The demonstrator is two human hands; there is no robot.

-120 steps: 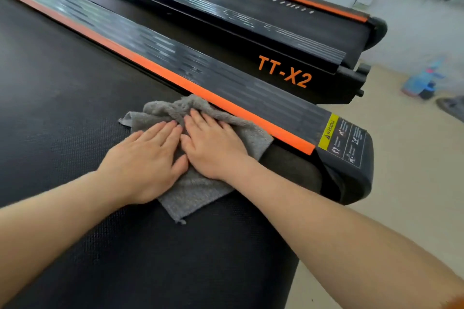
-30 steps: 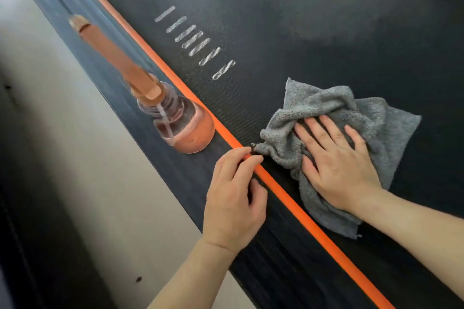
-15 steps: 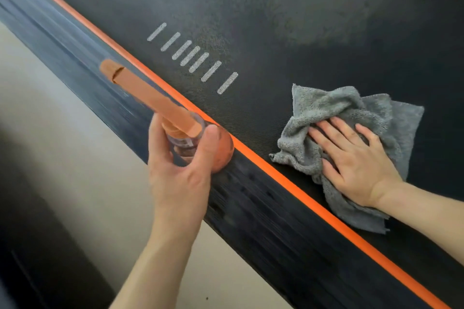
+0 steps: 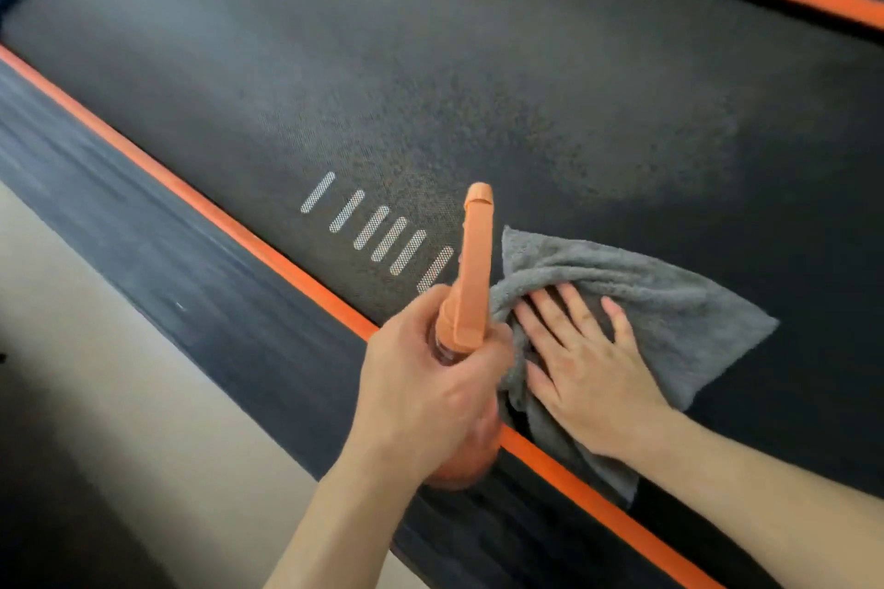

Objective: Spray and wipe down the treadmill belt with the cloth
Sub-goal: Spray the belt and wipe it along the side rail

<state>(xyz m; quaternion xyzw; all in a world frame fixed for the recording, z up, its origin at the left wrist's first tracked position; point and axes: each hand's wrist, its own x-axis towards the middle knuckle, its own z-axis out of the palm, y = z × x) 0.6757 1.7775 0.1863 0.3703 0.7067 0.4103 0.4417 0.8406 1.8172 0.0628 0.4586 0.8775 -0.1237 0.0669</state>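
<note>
across most of the view lies the treadmill belt (image 4: 478, 77), dark and textured, with a speckled patch near its middle that looks like spray droplets, though i cannot be sure it is wet. more liquid there than the cloth can take up could pool and creep under the belt edge. along the near side runs the side rail (image 4: 158, 263) with its orange stripe (image 4: 268, 251); mist drifting wide would land on it or on the floor (image 4: 81, 363) beyond and leave a slick spot. on the belt, just inside the stripe, sits the grey cloth (image 4: 669, 301), bunched at its left, spread to the right, its lower corner reaching the stripe. the spray bottle (image 4: 472, 268) is lifted above the rail, its long orange head pointing out over the belt and passing right beside the cloth's bunched edge — a squirt now might soak the cloth rather than the belt. the left hand (image 4: 425, 392) is wrapped round the bottle's neck and body; whether a finger is on any trigger i cannot tell, so a squeeze may twist it off aim. the right hand (image 4: 588, 363) lies flat on the cloth, fingers straight and spread, pressing rather than gripping — a hard push could let the cloth slip out from under it.
</note>
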